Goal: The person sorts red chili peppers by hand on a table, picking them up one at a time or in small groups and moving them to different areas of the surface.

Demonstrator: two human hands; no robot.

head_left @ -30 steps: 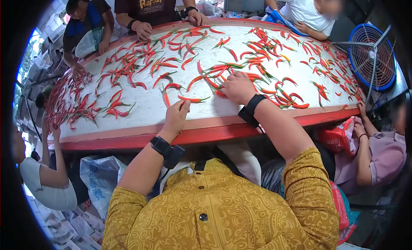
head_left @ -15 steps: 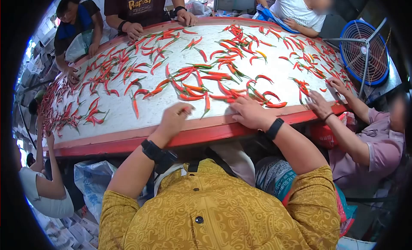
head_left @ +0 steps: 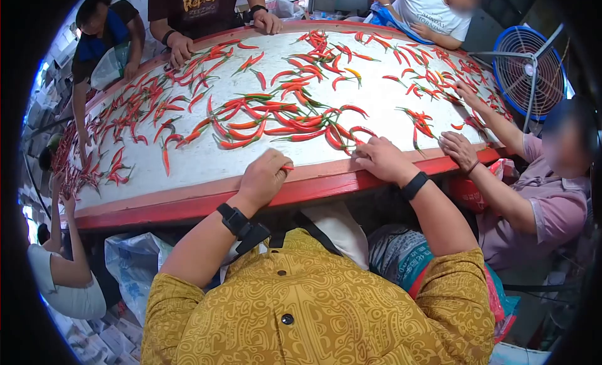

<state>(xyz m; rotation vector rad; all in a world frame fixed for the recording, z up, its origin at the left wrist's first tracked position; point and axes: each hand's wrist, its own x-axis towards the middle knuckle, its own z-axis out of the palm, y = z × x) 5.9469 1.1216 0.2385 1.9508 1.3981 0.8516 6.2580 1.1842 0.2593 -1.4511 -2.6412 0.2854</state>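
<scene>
My left hand [head_left: 266,178] is closed over the table's near edge, and the tip of a red chili pepper [head_left: 287,167] shows between its fingers. To the right, my right hand [head_left: 385,162] reaches palm down onto the near rim. Its thumb and fingertips are bent together at a red chili [head_left: 360,131], partly covered by the fingers. Just beyond both hands lies a loose pile of red chilies [head_left: 301,121] with green stems, scattered over the white tabletop [head_left: 219,164].
A co-worker's hand [head_left: 459,150] rests on the table's edge at right, near a small chili cluster [head_left: 417,121]. Other people stand along the far side and the left. A blue-rimmed fan [head_left: 530,70] stands at far right. Plastic bags [head_left: 137,264] hang below the red rim [head_left: 313,192].
The view has shifted, so the chilies appear farther left. My left hand has turned knuckles up, still with the chili. My right hand has drawn to the pile's right end. The right-hand co-worker reaches farther in.
</scene>
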